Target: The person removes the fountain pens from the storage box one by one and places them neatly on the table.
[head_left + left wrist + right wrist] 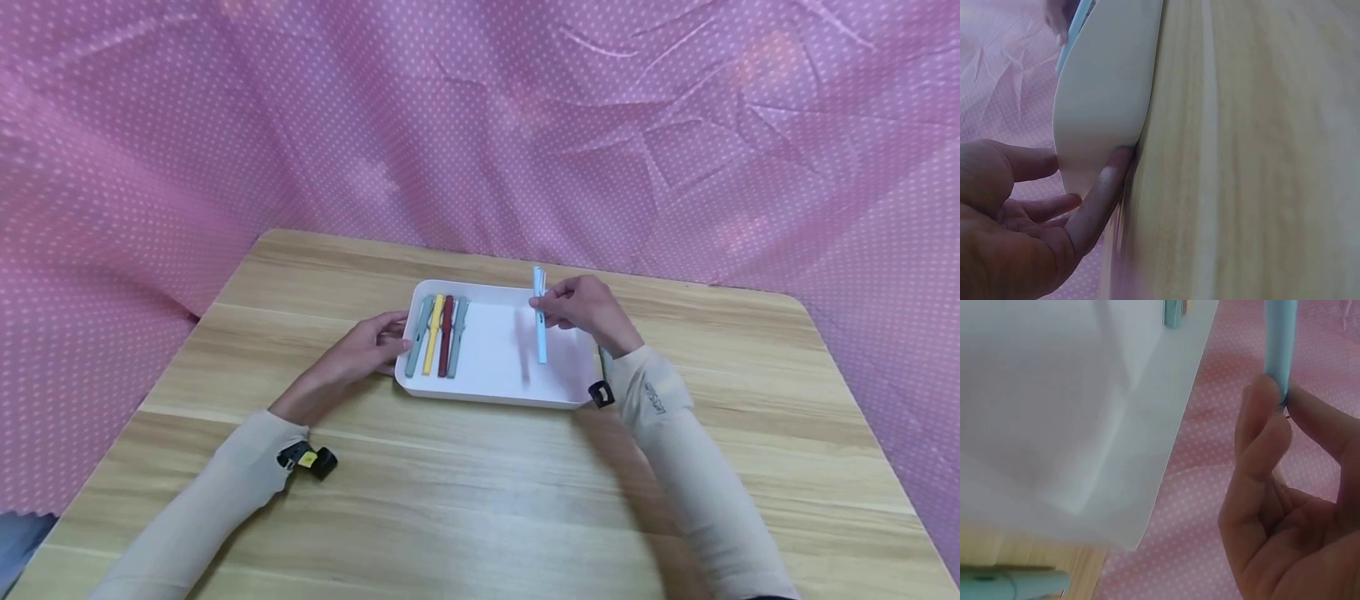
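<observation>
A white tray (pixel 495 396) lies on the table, and my left hand (pixel 371 346) grips its left end, the thumb at the rim. Seen from the left wrist, the fingers of that hand (pixel 1029 219) touch the tray's outer wall (pixel 1104 81). My right hand (pixel 588 308) pinches a light blue pen (pixel 541 333) and holds it upright above the tray's right part. Inside the tray's left side lie a grey-green pen (pixel 420 337), a yellow pen (pixel 432 337), a dark red pen (pixel 446 337) and another grey-green pen (pixel 457 340), side by side.
Another green pen (pixel 1010 584) lies on the table just outside the tray's right end, mostly hidden by the right arm in the head view. The wooden table (pixel 465 500) extends all around the tray. Pink dotted cloth (pixel 480 125) hangs behind and at both sides.
</observation>
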`<state>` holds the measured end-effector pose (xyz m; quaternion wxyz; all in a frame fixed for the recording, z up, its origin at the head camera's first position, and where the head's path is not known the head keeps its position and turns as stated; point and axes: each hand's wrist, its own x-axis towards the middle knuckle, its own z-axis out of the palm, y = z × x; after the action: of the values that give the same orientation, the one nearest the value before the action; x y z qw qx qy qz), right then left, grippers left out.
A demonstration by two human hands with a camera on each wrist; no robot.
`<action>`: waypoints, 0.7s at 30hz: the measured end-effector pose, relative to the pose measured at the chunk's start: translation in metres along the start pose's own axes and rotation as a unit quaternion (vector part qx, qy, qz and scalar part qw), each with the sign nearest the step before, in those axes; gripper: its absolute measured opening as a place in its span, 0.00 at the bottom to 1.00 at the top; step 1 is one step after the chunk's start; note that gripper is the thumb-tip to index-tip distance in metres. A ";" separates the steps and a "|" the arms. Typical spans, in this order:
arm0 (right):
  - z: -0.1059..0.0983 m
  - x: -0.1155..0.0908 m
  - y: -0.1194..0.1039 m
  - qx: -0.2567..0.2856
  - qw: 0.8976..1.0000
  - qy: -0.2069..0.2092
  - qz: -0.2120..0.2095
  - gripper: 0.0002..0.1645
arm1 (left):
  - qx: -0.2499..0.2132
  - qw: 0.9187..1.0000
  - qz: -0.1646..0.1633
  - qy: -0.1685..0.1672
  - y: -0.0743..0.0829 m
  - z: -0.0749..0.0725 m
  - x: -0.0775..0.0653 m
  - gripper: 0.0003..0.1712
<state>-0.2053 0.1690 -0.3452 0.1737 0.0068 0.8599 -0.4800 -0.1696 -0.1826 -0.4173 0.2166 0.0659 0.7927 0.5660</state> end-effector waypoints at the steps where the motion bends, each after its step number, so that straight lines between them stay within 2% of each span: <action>1: -0.002 -0.001 0.001 0.002 1.000 0.005 0.001 0.21 | 0.003 1.000 0.001 -0.001 0.000 0.000 0.000 0.38; 11: -0.017 -0.012 0.013 -0.002 0.999 0.049 0.003 0.23 | 0.020 1.000 -0.005 -0.006 0.001 0.000 -0.002 0.38; 21: -0.031 -0.022 0.027 0.016 0.997 0.072 -0.004 0.27 | 0.003 1.000 -0.008 -0.003 0.001 0.001 -0.003 0.38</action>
<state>-0.1886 0.2126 -0.3454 0.1087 0.0406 0.8623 -0.4929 -0.1670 -0.1822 -0.4157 0.2236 0.0623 0.7943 0.5614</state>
